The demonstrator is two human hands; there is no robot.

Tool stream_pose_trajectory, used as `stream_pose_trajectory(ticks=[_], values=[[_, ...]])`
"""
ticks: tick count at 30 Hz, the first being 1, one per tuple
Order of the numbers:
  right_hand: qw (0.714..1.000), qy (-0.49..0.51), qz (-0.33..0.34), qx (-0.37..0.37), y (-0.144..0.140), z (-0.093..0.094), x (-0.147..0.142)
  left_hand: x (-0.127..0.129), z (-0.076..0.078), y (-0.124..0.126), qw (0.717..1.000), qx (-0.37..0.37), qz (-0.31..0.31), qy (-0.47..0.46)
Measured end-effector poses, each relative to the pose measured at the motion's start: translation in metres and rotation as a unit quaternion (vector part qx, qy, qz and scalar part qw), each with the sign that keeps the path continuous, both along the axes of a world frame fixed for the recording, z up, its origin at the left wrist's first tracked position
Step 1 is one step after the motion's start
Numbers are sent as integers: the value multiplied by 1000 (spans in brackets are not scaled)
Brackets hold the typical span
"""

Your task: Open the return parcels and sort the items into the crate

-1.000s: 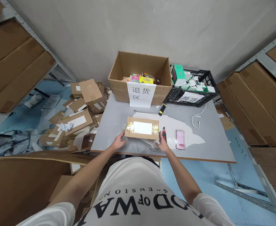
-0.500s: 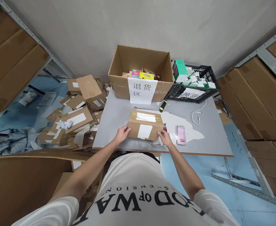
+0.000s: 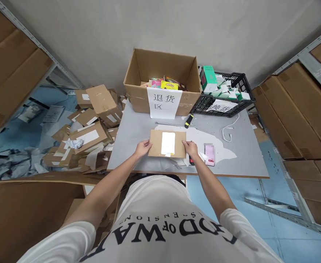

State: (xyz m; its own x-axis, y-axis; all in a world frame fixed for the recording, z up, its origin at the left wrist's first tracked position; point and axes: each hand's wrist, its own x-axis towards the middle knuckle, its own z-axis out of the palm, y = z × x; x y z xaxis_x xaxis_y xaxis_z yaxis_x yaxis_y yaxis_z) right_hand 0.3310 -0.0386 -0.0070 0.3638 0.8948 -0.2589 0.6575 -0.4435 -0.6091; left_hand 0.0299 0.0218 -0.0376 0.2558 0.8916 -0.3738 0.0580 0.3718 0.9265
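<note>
In the head view, left hand [image 3: 143,148] and right hand [image 3: 190,148] have fingers clamped on opposite ends of the labelled cardboard box [image 3: 168,143] between them; pinch evenly for steadiness. Mind the partly hidden utility knife [image 3: 191,161] beside the right fingers.

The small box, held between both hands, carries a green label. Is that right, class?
Not quite: the label is mainly white, not green, as the head view shows. The small box is held between the left hand and right hand.
</note>
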Motion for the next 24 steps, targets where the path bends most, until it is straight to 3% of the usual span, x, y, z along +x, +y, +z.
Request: stream_pose_trajectory(ticks=[9, 15, 17, 19, 21, 24], values=[[998, 45, -32, 2, -4, -22, 4, 2, -16, -7, 998, -21, 35, -57], [962, 235, -105, 93, -36, -47, 11, -11, -37, -16, 997, -23, 73, -16], [966, 227, -82, 91, -55, -58, 11, -18, -45, -24, 997, -24, 74, -6], [982, 180, -15, 55, -71, -65, 9, -23, -53, -33, 998, -17, 57, 2], [989, 142, 42, 20, -81, -69, 4, -26, -60, -40, 1000, 2, 18, 12], [991, 118, 62, 7, -82, -69, -7, -24, -70, -44, 998, 32, -45, 18]])
